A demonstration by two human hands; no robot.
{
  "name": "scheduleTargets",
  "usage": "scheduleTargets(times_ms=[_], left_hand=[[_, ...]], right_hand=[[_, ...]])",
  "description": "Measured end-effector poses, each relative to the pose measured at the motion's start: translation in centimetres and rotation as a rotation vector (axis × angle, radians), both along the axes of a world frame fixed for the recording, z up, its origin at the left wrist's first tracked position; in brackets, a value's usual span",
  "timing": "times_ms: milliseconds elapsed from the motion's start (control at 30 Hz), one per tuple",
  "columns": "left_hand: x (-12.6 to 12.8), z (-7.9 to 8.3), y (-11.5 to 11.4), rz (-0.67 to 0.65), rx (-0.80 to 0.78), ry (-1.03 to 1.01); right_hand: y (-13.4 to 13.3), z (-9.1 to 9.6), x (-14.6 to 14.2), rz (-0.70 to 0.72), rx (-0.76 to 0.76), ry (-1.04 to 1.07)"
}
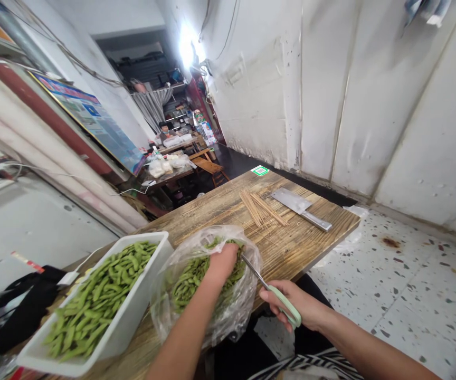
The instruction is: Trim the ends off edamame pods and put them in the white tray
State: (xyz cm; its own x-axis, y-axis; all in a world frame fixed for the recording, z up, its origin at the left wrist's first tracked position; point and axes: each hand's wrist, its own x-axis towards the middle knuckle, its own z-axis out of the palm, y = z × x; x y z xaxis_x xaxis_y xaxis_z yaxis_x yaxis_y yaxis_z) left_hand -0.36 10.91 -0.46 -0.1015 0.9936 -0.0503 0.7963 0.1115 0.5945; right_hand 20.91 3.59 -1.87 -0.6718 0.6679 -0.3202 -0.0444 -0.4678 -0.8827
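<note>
My left hand reaches into a clear plastic bag full of green edamame pods. Its fingers are curled closed on some pods near the far rim of the bag, and the fingertips are partly hidden. In my right hand is a pair of scissors with pale green handles. The scissors' metal blades point into the bag, close to the left hand's fingertips; I cannot tell how far apart they are. Left of the bag, a white plastic tub holds a heap of loose edamame pods.
On the wooden table lie thin wooden skewers and a cleaver. A green QR-code card is at its far edge. A black bag is at far left. A person sits at a table in the background.
</note>
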Motion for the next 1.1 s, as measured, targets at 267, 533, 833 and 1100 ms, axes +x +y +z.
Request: scheduleTargets(times_ms=[267,533,833,1100], left_hand=[[-1.6,1.7,-2.9,-0.006,0.030,0.026],[-1.7,2.8,-5.9,-0.009,-0.050,-0.337],[-2.0,3.7,-6.6,-0.048,-0.087,-0.365],[-1.9,3.9,-6.6,-0.053,-0.101,-0.373]], right_hand=[[0.0,-0.1,0.1,0.006,0.068,-0.063],[0.3,1.3,-0.1,0.082,0.528,-0.264],[0.4,1.6,-0.2,0.096,0.664,-0.437],[0.9,0.9,-0.4,0.084,0.701,-0.484]])
